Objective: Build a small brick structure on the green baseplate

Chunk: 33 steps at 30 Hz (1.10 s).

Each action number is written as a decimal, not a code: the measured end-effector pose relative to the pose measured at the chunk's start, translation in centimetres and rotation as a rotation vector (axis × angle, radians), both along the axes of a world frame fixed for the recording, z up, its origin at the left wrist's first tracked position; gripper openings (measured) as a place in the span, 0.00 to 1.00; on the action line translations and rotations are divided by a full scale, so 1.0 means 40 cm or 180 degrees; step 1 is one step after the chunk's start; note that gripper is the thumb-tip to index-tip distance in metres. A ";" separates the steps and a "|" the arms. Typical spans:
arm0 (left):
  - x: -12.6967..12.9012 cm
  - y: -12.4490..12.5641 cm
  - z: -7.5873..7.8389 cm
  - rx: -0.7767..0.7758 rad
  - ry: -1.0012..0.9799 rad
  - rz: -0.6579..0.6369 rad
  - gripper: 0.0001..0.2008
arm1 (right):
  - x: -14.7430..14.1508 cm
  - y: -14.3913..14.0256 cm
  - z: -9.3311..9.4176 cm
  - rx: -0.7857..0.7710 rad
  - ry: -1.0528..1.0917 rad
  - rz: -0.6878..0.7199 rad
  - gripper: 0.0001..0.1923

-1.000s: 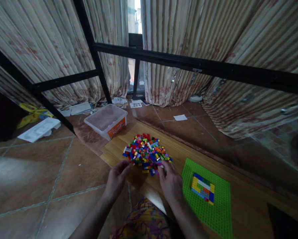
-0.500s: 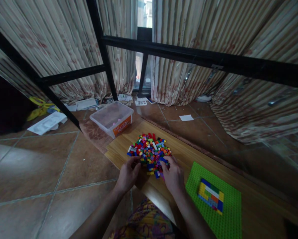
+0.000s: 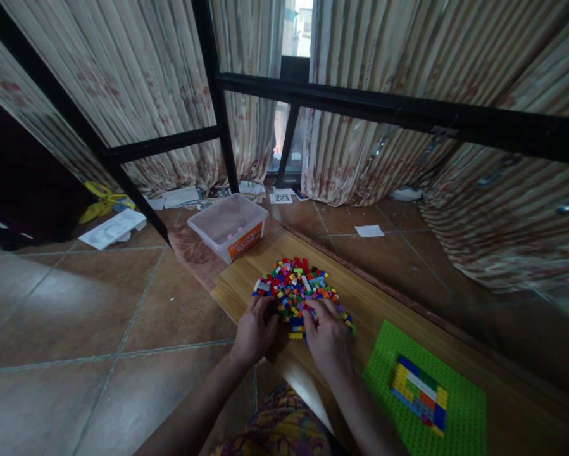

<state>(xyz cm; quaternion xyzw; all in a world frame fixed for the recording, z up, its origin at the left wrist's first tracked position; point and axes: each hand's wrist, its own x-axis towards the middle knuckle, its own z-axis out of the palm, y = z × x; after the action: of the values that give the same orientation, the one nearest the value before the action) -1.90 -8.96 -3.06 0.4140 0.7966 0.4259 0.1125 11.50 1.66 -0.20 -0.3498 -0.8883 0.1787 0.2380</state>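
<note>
A pile of small coloured bricks (image 3: 297, 286) lies on a low wooden board (image 3: 364, 297). My left hand (image 3: 256, 329) rests at the pile's near left edge, fingers curled against the bricks. My right hand (image 3: 328, 335) lies on the pile's near right side, fingers spread among the bricks. Whether either hand holds a brick is hidden by the fingers. To the right lies a green baseplate (image 3: 455, 418) with a flat block of yellow, blue, white and orange bricks (image 3: 420, 395) built on it.
A clear plastic tub (image 3: 228, 226) stands on the tiled floor just beyond the board's far left corner. Black metal frame bars (image 3: 388, 109) and striped curtains (image 3: 137, 95) close off the back. Papers (image 3: 114, 228) lie scattered on the floor at left.
Both hands have moved forward into the brick pile; the left now touches its edge and the right covers its near side. The view has shifted slightly left and down.
</note>
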 end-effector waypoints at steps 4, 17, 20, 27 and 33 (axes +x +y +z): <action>-0.008 -0.011 -0.007 0.0273 -0.0081 0.0249 0.16 | -0.094 -0.012 0.007 -0.0051 -0.0392 0.0294 0.10; -0.107 0.039 -0.001 -0.0055 -0.0157 0.0464 0.24 | -0.165 -0.016 -0.014 0.0341 -0.1075 0.0236 0.11; -0.117 0.049 0.003 -0.0096 -0.0177 0.0411 0.21 | -0.163 -0.012 -0.010 0.0476 -0.1193 0.0242 0.12; -0.105 0.050 0.003 -0.0040 -0.0188 0.0352 0.19 | -0.157 -0.007 -0.006 0.0694 -0.1361 0.0277 0.11; -0.102 0.042 -0.003 0.0060 -0.0227 0.0270 0.19 | -0.148 0.009 -0.010 0.0627 -0.1419 0.0437 0.08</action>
<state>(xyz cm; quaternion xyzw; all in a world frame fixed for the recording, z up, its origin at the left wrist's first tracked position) -5.99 -7.27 -3.18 0.3654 0.8049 0.4522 0.1187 5.57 2.01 -0.59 -0.2945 -0.9536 0.0255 0.0565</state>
